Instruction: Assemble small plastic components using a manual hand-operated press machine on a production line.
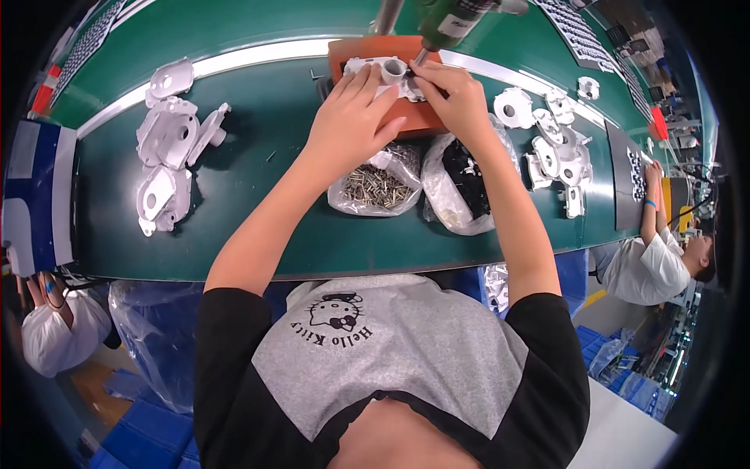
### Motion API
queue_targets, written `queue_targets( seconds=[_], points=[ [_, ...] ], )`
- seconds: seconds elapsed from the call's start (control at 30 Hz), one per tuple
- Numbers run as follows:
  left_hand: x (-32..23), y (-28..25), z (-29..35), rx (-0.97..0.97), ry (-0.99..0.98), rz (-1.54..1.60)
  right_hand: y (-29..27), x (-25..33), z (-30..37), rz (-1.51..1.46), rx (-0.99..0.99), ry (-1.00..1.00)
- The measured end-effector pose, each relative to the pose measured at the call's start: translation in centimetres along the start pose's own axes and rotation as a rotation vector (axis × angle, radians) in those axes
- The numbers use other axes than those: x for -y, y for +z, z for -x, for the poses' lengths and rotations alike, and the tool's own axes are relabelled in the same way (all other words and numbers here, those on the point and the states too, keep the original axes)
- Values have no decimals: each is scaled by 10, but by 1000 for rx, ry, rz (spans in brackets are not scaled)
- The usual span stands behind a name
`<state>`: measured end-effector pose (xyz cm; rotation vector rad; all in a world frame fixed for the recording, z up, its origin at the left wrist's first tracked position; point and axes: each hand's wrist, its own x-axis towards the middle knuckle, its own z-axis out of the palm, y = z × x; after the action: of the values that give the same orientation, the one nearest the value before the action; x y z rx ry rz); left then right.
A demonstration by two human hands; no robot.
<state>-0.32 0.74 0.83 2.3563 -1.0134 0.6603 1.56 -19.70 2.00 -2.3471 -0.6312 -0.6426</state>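
Note:
A white part with a round collar [394, 70] sits in an orange block [422, 119] at the far middle of the green bench. My left hand [351, 117] lies on its left side, fingers stretched out and the thumb apart. On its right side, the fingertips of my right hand [457, 98] are pinched together at the part's edge; what they hold, if anything, is hidden. Right above those fingertips hangs a green tool [439, 23], its metal tip pointing down beside the collar.
Nearer me stand an open clear bag of small metal pins [376, 189] and a white bag [453, 213] with black pieces. Larger white housings [168, 133] are stacked on the left; smaller white parts [558, 148] lie right. A co-worker [652, 262] works at far right.

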Motion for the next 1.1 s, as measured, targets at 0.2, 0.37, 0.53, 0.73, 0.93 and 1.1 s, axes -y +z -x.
queue_targets(
  seconds=[0.2, 0.37, 0.53, 0.73, 0.93, 1.1],
  points=[
    [2, 4, 0, -15, 4, 1, -3, 10, 2, 200, 29, -149],
    [5, 7, 1, -34, 7, 8, -8, 44, 7, 369, -77, -195],
    [8, 16, 2, -181, 47, 28, 17, 102, 67, -4, 278, -48],
    [5, 13, -1, -166, 19, 90, 47, 104, 84, 127, 298, -88],
    [9, 16, 0, -212, 39, 70, 5, 96, 51, -470, 351, 218],
    [7, 14, 2, -179, 4, 88, -34, 66, 20, -616, 262, 547]
  ],
)
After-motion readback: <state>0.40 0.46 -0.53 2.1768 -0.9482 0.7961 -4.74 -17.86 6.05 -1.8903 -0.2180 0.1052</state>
